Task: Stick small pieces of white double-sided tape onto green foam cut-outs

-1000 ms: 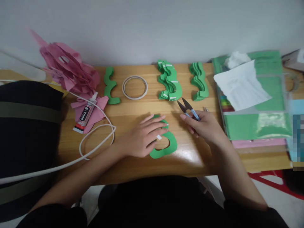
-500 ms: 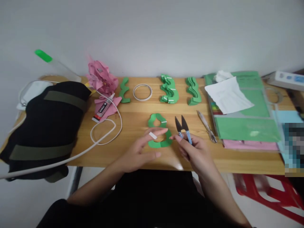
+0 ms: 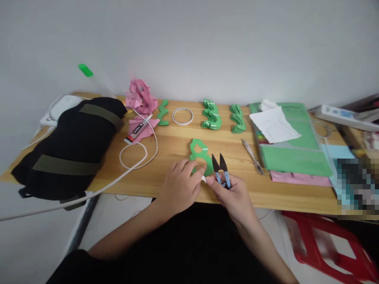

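Observation:
My right hand (image 3: pixel 232 193) is closed around a pair of thread snips (image 3: pixel 220 173) with blue handles, their dark blades apart and pointing away from me. A small white strip (image 3: pixel 204 179), apparently tape, sits between my left hand (image 3: pixel 182 185) and the tip of my right thumb. My left fingers are bent together at the strip. Just beyond them lies a green paper cutout (image 3: pixel 194 148) with a wavy edge and two openings, a white strip on its right side. My left fingers partly cover its near end.
At the back are a tape roll (image 3: pixel 182 116), stacks of green wavy cutouts (image 3: pixel 211 114), and crumpled pink paper (image 3: pixel 140 96). A glue tube (image 3: pixel 137 132) and white cable (image 3: pixel 133 167) lie left, beside a black bag (image 3: pixel 74 146). Right are a pen (image 3: pixel 252 156) and green folder (image 3: pixel 296 159).
The white strip was on my left index finger, with that hand spread; now it is between both hands' fingertips. My hands have come together, and the view has shifted slightly.

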The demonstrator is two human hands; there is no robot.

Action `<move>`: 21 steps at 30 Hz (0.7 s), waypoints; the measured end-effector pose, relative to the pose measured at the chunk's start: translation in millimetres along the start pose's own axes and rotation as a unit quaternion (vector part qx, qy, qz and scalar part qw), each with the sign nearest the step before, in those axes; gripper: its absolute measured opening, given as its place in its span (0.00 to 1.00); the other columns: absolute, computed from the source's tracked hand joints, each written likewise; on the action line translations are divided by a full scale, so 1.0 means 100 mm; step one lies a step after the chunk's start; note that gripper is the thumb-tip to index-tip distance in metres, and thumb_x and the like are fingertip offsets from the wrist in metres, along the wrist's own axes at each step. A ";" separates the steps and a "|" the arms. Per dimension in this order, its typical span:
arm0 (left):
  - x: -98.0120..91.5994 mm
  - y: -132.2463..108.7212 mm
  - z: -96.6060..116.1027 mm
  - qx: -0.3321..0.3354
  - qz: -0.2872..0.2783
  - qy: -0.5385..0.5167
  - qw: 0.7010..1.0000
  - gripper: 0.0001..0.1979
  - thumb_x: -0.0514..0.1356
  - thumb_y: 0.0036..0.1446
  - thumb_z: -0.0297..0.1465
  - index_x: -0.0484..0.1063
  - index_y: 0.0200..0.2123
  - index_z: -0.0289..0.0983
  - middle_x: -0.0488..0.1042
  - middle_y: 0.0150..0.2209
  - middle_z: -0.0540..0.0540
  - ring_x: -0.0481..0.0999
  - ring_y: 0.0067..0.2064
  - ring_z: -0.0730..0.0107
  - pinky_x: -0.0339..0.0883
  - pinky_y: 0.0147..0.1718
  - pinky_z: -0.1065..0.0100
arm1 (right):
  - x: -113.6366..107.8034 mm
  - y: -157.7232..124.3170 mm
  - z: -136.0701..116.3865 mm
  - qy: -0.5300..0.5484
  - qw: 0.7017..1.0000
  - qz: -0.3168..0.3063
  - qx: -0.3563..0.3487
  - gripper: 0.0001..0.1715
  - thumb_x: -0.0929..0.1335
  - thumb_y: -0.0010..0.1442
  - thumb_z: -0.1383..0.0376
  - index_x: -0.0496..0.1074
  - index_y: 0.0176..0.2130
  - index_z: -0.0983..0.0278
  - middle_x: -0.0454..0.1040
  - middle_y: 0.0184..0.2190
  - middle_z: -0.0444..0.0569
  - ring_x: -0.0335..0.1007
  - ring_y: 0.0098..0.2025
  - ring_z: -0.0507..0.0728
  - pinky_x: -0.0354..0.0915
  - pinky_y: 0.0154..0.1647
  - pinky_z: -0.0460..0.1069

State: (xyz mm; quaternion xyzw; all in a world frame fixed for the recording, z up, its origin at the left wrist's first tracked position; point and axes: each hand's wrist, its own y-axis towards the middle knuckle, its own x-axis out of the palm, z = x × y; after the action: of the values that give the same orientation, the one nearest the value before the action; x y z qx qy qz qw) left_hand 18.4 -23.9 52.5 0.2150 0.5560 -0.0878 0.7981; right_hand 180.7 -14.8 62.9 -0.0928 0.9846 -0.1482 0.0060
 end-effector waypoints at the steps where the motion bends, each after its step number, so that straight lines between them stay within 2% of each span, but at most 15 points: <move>1: 0.00 0.01 0.01 -0.022 -0.003 0.002 1.000 0.14 0.55 0.60 0.27 0.73 0.48 0.36 0.75 0.42 0.40 0.72 0.44 0.53 0.67 0.39 0.54 | 0.01 -0.01 0.03 0.018 1.000 0.015 -0.001 0.22 0.73 0.51 0.50 0.67 0.23 0.64 0.52 0.14 0.35 0.42 0.16 0.45 0.41 0.15 0.44; 4: -0.02 0.04 0.04 -0.098 0.010 -0.028 0.995 0.10 0.55 0.61 0.28 0.75 0.41 0.34 0.77 0.37 0.40 0.73 0.41 0.55 0.67 0.38 0.55 | 0.04 -0.04 0.07 0.083 0.995 0.063 0.010 0.22 0.74 0.49 0.49 0.70 0.26 0.65 0.50 0.14 0.34 0.41 0.16 0.45 0.41 0.14 0.43; 6: -0.04 0.06 0.05 -0.144 0.028 -0.124 0.981 0.08 0.56 0.60 0.27 0.76 0.37 0.34 0.77 0.35 0.41 0.74 0.39 0.58 0.67 0.39 0.58 | 0.04 -0.06 0.07 0.107 0.990 0.086 0.005 0.22 0.74 0.50 0.49 0.73 0.30 0.66 0.51 0.14 0.34 0.42 0.16 0.45 0.42 0.14 0.43; 8: -0.06 0.08 0.06 -0.176 0.030 -0.271 0.946 0.07 0.58 0.59 0.28 0.76 0.35 0.35 0.78 0.34 0.44 0.75 0.36 0.64 0.67 0.36 0.64 | 0.03 -0.07 0.07 0.102 0.991 0.085 -0.009 0.22 0.73 0.52 0.49 0.75 0.33 0.66 0.52 0.15 0.35 0.44 0.16 0.46 0.43 0.14 0.43; 10: -0.09 0.11 0.08 -0.207 0.014 -0.403 0.892 0.06 0.58 0.58 0.29 0.76 0.33 0.36 0.79 0.32 0.46 0.76 0.34 0.68 0.67 0.34 0.68 | 0.02 -0.08 0.07 0.077 0.994 0.077 -0.028 0.20 0.72 0.54 0.51 0.76 0.36 0.65 0.53 0.16 0.36 0.45 0.17 0.46 0.45 0.15 0.43; 12: -0.11 0.15 0.10 -0.234 0.007 -0.486 0.842 0.07 0.59 0.57 0.30 0.76 0.30 0.36 0.79 0.31 0.47 0.76 0.34 0.69 0.67 0.34 0.69 | 0.01 -0.08 0.07 0.043 0.995 0.081 -0.048 0.18 0.72 0.55 0.53 0.77 0.38 0.64 0.54 0.16 0.36 0.46 0.18 0.47 0.46 0.16 0.44; 15: -0.12 0.22 0.11 -0.263 0.014 -0.536 0.802 0.07 0.60 0.54 0.31 0.75 0.27 0.35 0.80 0.30 0.46 0.77 0.34 0.68 0.67 0.35 0.68 | 0.01 -0.09 0.09 -0.001 0.993 0.089 -0.075 0.16 0.71 0.57 0.55 0.78 0.40 0.63 0.54 0.16 0.37 0.47 0.18 0.48 0.48 0.16 0.44; 18: -0.11 0.26 0.11 -0.273 0.017 -0.546 0.792 0.05 0.61 0.52 0.30 0.75 0.26 0.35 0.80 0.29 0.46 0.77 0.34 0.67 0.67 0.35 0.68 | -0.01 -0.09 0.08 -0.028 0.991 0.089 -0.097 0.15 0.70 0.59 0.57 0.79 0.41 0.63 0.57 0.15 0.37 0.52 0.18 0.49 0.54 0.18 0.45; 21: -0.11 0.29 0.11 -0.269 0.026 -0.563 0.781 0.04 0.62 0.51 0.29 0.76 0.26 0.35 0.79 0.28 0.47 0.76 0.33 0.69 0.66 0.35 0.68 | -0.04 -0.08 0.06 -0.084 0.982 0.098 -0.139 0.13 0.68 0.61 0.59 0.79 0.40 0.63 0.68 0.18 0.41 0.64 0.22 0.51 0.64 0.24 0.46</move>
State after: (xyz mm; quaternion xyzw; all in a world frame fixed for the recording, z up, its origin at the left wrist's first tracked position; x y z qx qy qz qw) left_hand 34.5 -4.3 72.7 -0.0817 0.0033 -0.0198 0.9965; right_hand 186.0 -23.6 59.9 -0.0082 0.9959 -0.0001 0.0902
